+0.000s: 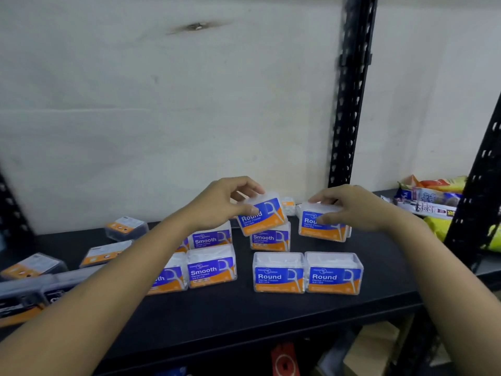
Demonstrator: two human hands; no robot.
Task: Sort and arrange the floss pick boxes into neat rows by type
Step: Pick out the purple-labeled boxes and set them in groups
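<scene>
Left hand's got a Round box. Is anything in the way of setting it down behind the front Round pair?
Yes. A Smooth box stands directly behind the front-left Round box, right under the tilted Round box the left hand holds. The right hand holds a second Round box beside it.

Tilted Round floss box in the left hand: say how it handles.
Probably rigid: the Round floss box shows straight, clear walls under the left hand. Likely light, since fingertips alone hold it tilted. Flat-sided, so it should slide, not roll.
</scene>
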